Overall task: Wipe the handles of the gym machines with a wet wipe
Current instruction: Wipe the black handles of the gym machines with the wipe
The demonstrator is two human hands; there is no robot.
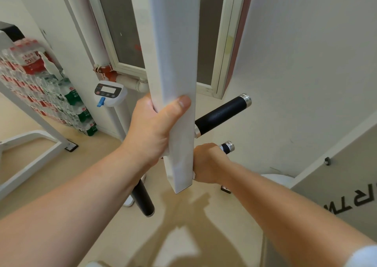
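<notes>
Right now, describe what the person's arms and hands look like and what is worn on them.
Both forearms are bare from the wrist up. The left hand and the right hand wear no gloves, and no rings, watch or bracelet show. The left thumbnail is short and plain. A bit of white sleeve shows at the bottom right corner, on the right arm; the left arm's sleeve is out of view.

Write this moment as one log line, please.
left hand: gripping white bar | right hand: closed around lower black handle | wipe: barely visible
</notes>
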